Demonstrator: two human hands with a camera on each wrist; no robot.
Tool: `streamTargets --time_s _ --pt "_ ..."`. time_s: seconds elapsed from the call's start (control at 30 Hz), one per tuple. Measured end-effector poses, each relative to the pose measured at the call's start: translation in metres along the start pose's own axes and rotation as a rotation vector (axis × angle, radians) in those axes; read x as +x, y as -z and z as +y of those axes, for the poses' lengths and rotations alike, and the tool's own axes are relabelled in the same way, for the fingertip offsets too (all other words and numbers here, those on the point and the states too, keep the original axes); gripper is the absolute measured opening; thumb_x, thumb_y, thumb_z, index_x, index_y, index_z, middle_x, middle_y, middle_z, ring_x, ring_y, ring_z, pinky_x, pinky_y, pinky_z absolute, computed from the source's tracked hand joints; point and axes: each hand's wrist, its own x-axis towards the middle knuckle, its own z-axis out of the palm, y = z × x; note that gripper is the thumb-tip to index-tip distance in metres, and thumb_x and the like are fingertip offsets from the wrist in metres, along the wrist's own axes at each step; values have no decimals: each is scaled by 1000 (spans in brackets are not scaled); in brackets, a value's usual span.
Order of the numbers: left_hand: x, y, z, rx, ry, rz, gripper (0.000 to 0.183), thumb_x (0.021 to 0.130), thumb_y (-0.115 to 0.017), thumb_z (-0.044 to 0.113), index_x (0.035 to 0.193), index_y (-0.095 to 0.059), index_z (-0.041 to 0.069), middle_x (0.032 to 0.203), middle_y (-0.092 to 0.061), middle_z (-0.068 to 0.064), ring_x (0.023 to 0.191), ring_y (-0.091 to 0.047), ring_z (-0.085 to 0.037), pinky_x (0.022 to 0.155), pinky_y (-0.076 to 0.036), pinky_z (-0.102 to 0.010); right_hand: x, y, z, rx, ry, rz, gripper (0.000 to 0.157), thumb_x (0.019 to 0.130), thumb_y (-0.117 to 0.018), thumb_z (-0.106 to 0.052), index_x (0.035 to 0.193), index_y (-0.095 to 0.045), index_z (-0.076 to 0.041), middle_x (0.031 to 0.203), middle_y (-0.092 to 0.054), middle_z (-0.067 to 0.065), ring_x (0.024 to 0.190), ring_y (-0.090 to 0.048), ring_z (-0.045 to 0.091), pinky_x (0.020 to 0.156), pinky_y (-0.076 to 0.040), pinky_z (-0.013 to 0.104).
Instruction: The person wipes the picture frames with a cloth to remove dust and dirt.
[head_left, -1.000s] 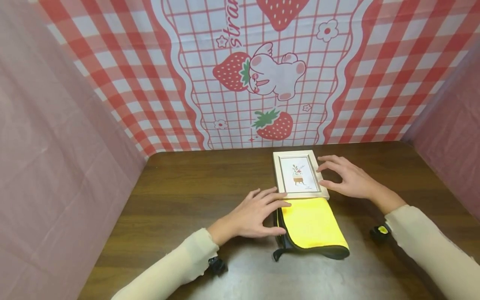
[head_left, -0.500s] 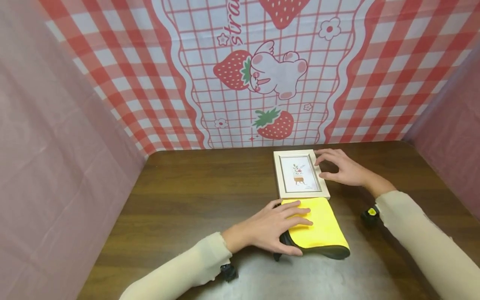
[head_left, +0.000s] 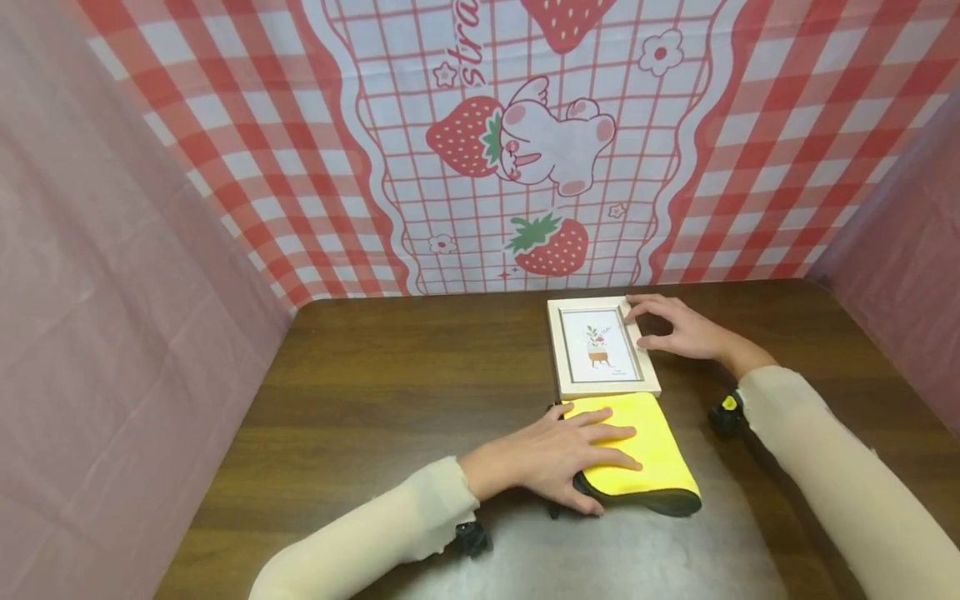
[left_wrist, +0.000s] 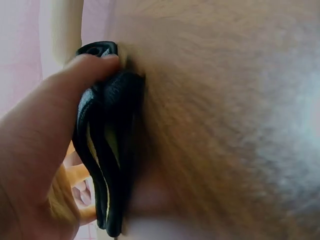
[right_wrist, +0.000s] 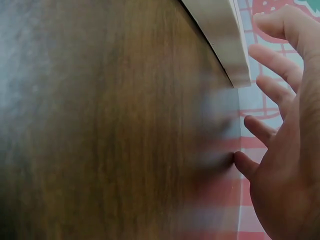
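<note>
A folded yellow cloth (head_left: pixel 663 446) with a black border lies on the table. My left hand (head_left: pixel 558 458) rests on its left part, fingers spread over the yellow face. In the left wrist view, the thumb lies against the cloth's layered black edge (left_wrist: pixel 112 145). Just beyond the cloth, a cream picture frame (head_left: pixel 603 346) lies flat, showing a potted-plant print. Beside the frame's right edge is my right hand (head_left: pixel 688 332), thumb and fingers apart. In the right wrist view, its fingers are loosely bent near the frame's corner (right_wrist: pixel 220 35); any contact is hard to tell.
The dark wooden table (head_left: pixel 390 375) reaches back to a red-and-white checked strawberry curtain (head_left: pixel 555 150). Pink curtains hang at the left (head_left: pixel 127 292) and right. A black wrist device (head_left: pixel 472 537) sits under the left sleeve, another (head_left: pixel 726 415) under the right.
My left hand has moved right and toward the near edge, from the cloth's left border onto its yellow face. My right hand has shifted slightly away toward the frame's far right corner.
</note>
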Motion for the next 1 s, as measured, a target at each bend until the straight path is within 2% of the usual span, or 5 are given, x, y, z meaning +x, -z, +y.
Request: streamTargets --time_s 0.17,0.4,0.6,0.73,1.0 --pt "4 4 0 4 -3 -13 77 102 -80 56 170 -45 49 189 -27 15 178 -26 -23 131 -43 -61 1 1 2 24 18 -19 42 97 -82 -13 137 -70 -8 175 -43 34 159 -39 60 123 -32 84" --pt "9 9 -1 -19 11 -25 76 99 -87 47 165 -52 49 187 -30 16 176 -28 -21 118 -47 -48 4 2 5 82 27 -39 40 96 -82 -9 134 -69 -5 175 -40 37 162 -36 62 124 -33 84" --pt "11 11 -2 -57 12 -29 72 99 -88 42 162 -55 49 186 -32 16 175 -30 -21 115 -46 -45 5 0 8 144 23 -45 34 95 -82 -3 127 -70 -3 176 -37 39 164 -32 65 124 -33 83" --pt "12 11 -4 -79 -1 -15 68 100 -88 35 160 -59 46 186 -34 14 173 -32 -22 114 -47 -44 5 0 7 197 -26 -70 28 98 -80 -5 124 -70 -2 180 -32 36 168 -24 64 127 -27 84" --pt "13 11 -7 -90 -14 -5 69 99 -84 11 156 -62 43 184 -39 12 167 -37 -22 108 -48 -41 2 -2 4 234 -72 -71 30 101 -79 -8 128 -69 0 184 -28 32 170 -18 62 129 -23 85"
